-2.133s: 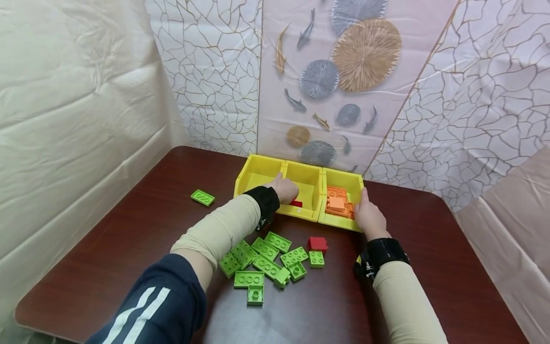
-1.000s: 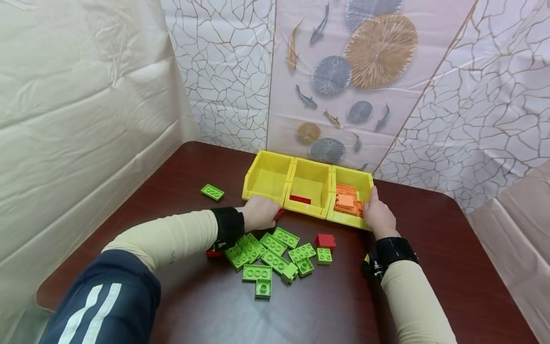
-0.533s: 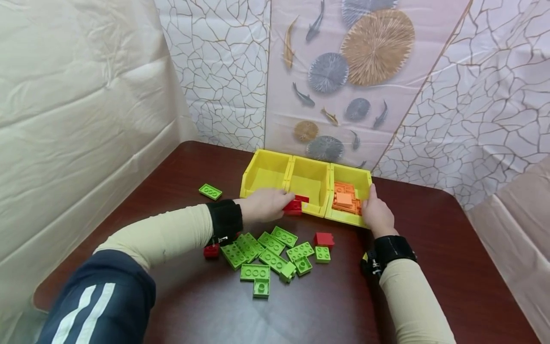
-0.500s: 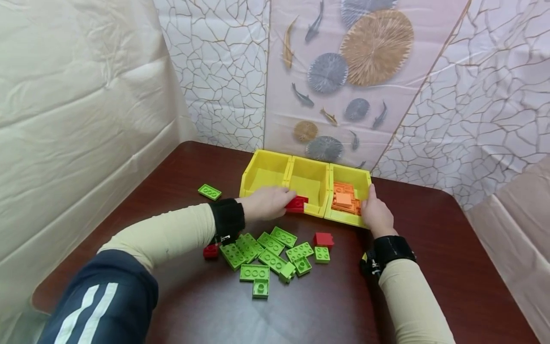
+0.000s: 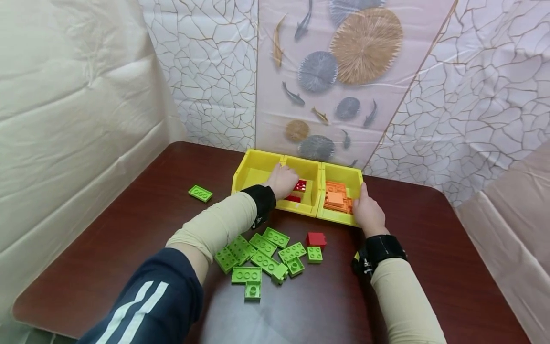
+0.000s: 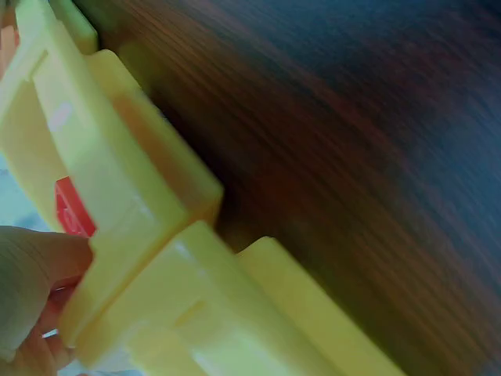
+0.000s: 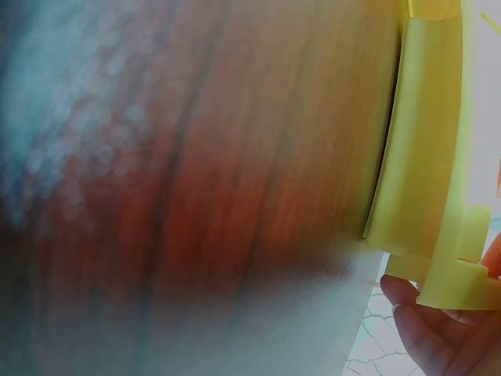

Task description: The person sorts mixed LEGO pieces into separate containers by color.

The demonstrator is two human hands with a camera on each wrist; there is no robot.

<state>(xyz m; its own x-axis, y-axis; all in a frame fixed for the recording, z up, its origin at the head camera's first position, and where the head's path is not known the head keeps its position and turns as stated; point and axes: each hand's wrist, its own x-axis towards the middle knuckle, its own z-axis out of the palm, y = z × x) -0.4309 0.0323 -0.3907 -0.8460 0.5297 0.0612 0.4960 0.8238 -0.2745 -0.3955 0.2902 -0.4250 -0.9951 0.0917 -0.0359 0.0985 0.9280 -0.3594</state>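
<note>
My left hand (image 5: 282, 182) reaches down into the middle compartment of a yellow bin (image 5: 307, 209). It pinches a red brick (image 5: 302, 184) with studs facing up. Nearer the front lip lies another red brick (image 5: 293, 198). In the left wrist view, thumb and fingers stand behind the bin wall with red showing between them. My right hand (image 5: 369, 212) grips the outer wall of the right compartment, its thumb along the rim; several orange bricks (image 5: 336, 198) lie inside. In the right wrist view its fingers (image 7: 427, 333) wrap the bin's edge.
Several green bricks (image 5: 263, 258) lie scattered in front of the bin. A red brick (image 5: 316, 239) stands by a small green brick (image 5: 315, 254). A lone green brick (image 5: 200, 193) lies left of the bin. Patterned cloth hangs behind the brown table (image 5: 107, 248).
My left hand has carried a red brick from the front of the bin over its lip into the middle compartment. My right hand stays on the bin. The view has shifted slightly.
</note>
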